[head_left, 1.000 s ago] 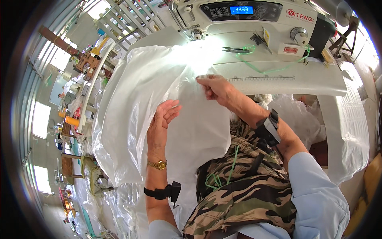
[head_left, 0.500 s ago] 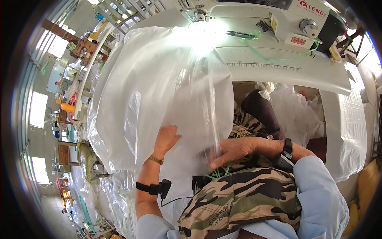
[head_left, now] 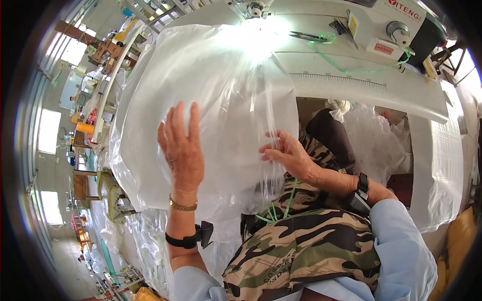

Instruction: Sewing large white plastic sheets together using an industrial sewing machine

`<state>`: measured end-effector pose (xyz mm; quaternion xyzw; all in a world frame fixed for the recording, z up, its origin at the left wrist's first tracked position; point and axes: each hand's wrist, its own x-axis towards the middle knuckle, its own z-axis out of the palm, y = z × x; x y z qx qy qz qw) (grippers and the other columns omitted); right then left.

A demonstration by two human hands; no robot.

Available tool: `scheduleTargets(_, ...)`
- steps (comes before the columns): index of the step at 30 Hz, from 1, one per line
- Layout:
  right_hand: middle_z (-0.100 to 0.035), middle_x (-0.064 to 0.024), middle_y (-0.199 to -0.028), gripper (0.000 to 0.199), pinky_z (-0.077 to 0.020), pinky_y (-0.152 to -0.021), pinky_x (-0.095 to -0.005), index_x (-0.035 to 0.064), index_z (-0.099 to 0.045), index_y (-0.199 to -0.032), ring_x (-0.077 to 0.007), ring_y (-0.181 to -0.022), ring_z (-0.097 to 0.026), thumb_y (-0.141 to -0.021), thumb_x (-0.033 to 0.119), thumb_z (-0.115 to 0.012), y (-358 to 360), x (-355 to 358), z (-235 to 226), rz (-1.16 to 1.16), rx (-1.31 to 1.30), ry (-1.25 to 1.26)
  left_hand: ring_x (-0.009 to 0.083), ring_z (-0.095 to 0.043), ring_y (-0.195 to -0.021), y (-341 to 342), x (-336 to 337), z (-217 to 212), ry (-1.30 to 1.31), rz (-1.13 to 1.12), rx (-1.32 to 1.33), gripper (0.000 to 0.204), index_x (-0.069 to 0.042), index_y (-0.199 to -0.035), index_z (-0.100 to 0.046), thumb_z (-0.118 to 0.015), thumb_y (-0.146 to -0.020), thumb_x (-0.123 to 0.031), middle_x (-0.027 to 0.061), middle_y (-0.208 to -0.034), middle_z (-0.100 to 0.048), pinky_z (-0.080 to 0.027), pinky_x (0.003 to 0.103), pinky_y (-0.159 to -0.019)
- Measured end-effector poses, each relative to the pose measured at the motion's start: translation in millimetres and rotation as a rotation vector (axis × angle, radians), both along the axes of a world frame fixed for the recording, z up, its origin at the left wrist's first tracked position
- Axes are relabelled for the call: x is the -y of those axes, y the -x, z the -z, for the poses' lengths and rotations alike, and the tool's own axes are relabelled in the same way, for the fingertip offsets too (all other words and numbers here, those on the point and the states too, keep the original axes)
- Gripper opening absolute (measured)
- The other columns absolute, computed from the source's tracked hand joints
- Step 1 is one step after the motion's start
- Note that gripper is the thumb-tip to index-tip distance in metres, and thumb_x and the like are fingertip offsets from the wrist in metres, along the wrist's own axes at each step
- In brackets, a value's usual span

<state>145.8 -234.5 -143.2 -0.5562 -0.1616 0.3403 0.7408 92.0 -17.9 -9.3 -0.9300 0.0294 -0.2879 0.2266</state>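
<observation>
A large sheet of clear plastic film (head_left: 221,110) drapes from the sewing machine's lit needle area (head_left: 257,37) down toward my lap. My left hand (head_left: 183,145) lies over the left part of the film, palm down, fingers spread. By the film's right side, along a gathered strip of folds, is my right hand (head_left: 288,153). Its fingers are bent and apart, with the tips at the folds; no firm grip on the film shows. The glare of the lamp hides the needle and the film beneath it.
Black tweezers (head_left: 307,36) and a green cord (head_left: 346,67) lie on the machine bed (head_left: 351,85). The handwheel-like knob (head_left: 399,32) is at the right. More crumpled film (head_left: 374,135) fills the opening under the table. A camouflage apron (head_left: 306,251) covers my lap.
My left hand has moved up the film and its fingers have spread. My right hand has risen from near my lap to the folds at the film's right side.
</observation>
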Motion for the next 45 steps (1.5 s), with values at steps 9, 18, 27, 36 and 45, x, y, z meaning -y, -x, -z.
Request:
scheduleTargets(9,-0.070,-0.0156,-0.100,0.030,-0.0518,-0.078,-0.0299,-0.0040,-0.045,-0.119,-0.0187,-0.090,-0.068,-0.097,0.015,-0.054,6,-3,-2,0.130,0.191,0.056,0.0319,-0.062,-0.069,-20,-50,-44,0.417,0.222,-0.135,0.010,0.001,-0.096,-0.067,-0.062,-0.090,-0.005,0.0167,-0.078,-0.062,-0.048,0.040,-0.063)
scheduleTargets(18,-0.071,-0.0134,-0.091,0.023,-0.0515,-0.077,-0.0286,-0.0029,-0.054,-0.102,-0.0161,-0.087,-0.067,-0.099,0.020,-0.054,-5,4,-17,0.130,0.273,0.169,-0.0003,-0.045,-0.069,-72,-27,-118,1.156,0.231,-0.644,0.016,-0.002,-0.085,-0.062,-0.059,-0.096,-0.013,-0.0097,-0.074,-0.054,-0.038,0.018,-0.062)
scheduleTargets(27,-0.069,-0.0146,-0.080,0.017,-0.0517,-0.066,-0.0329,-0.0016,-0.057,-0.091,-0.0221,-0.072,-0.068,-0.097,0.014,-0.058,3,5,-31,0.187,0.442,-0.007,-0.0023,-0.040,-0.061,-8,30,20,1.717,0.126,-0.489,0.010,-0.005,-0.093,-0.060,-0.063,-0.096,-0.014,-0.0101,-0.069,-0.051,-0.031,0.016,-0.052)
scheduleTargets(36,-0.063,-0.0116,-0.070,0.017,-0.0496,-0.063,-0.0388,0.0037,-0.054,-0.083,-0.0322,-0.062,-0.062,-0.089,0.014,-0.066,-14,1,-66,0.156,1.059,0.113,0.0004,-0.034,-0.058,-7,36,71,1.737,0.208,-0.512,0.020,-0.004,-0.100,-0.057,-0.058,-0.100,-0.024,-0.0091,-0.062,-0.048,-0.028,0.019,-0.051)
scheduleTargets(45,-0.058,-0.0057,-0.064,0.026,-0.0480,-0.060,-0.0356,0.0043,-0.057,-0.095,-0.0263,-0.057,-0.060,-0.085,0.023,-0.073,-16,17,-54,0.179,1.197,0.262,0.0027,-0.035,-0.058,-7,35,59,1.579,0.184,-0.456,0.018,-0.003,-0.103,-0.055,-0.057,-0.101,-0.021,-0.0065,-0.059,-0.041,-0.029,0.022,-0.051)
